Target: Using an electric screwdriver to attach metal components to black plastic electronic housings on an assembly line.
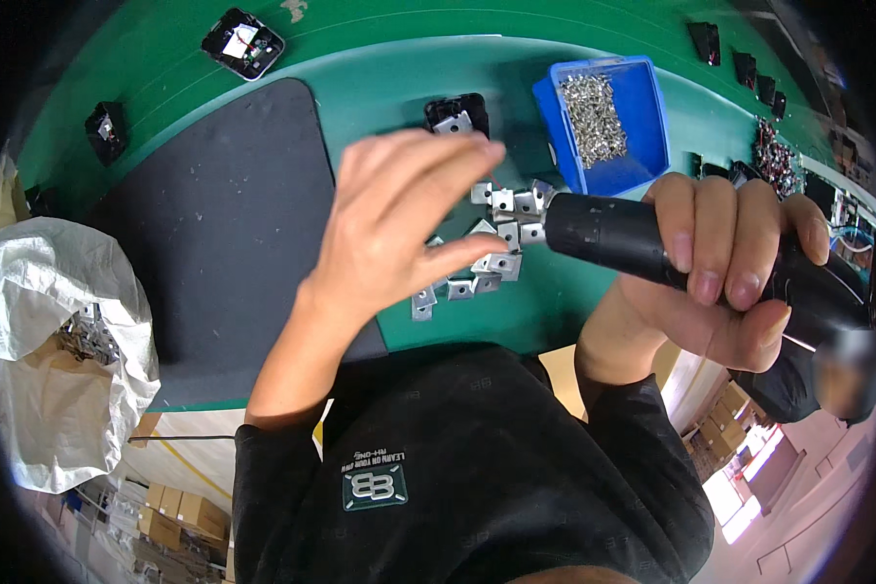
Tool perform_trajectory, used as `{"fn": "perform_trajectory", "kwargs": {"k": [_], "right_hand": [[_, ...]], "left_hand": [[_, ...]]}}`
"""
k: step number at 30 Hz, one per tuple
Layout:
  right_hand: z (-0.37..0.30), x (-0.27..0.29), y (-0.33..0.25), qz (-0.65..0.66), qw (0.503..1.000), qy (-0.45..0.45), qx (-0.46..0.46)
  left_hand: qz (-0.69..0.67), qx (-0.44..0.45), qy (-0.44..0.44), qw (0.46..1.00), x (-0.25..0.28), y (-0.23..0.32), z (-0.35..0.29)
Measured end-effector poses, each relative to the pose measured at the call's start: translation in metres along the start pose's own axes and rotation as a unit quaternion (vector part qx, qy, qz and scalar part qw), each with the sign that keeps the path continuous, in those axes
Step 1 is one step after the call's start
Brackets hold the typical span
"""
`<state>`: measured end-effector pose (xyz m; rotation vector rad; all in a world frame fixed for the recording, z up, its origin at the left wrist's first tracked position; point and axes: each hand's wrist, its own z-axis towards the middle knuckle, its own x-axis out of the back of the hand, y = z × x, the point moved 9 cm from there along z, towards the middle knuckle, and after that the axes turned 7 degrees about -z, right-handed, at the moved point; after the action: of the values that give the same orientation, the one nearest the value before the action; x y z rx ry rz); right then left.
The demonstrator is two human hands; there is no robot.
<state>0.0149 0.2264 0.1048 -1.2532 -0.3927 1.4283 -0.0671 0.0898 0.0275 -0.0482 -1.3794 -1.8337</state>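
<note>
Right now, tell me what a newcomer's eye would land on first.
Probably the black handheld tool, gripped in the right hand at the right, its nose pointing toward the middle. Next, the bright blue bin beyond it, holding a heap of small silvery metal parts. Then the holed metal brackets strewn mid-view, partly behind the open left hand.
</note>
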Motion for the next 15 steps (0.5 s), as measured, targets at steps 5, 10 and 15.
{"fn": "perform_trajectory", "kwargs": {"k": [5,10,15], "right_hand": [[0.012,0.001,0.011,-0.089,0.996,0.013,0.028],[0.012,0.014,0.023,-0.142,0.983,0.098,0.063],[0.015,0.009,0.033,-0.101,0.988,0.088,0.082]], "left_hand": [[0.067,0.106,0.0,0.992,0.004,-0.036,0.002],[0.068,0.103,-0.03,0.992,-0.005,-0.04,0.007],[0.044,0.118,-0.019,0.992,0.0,-0.041,0.003]]}}
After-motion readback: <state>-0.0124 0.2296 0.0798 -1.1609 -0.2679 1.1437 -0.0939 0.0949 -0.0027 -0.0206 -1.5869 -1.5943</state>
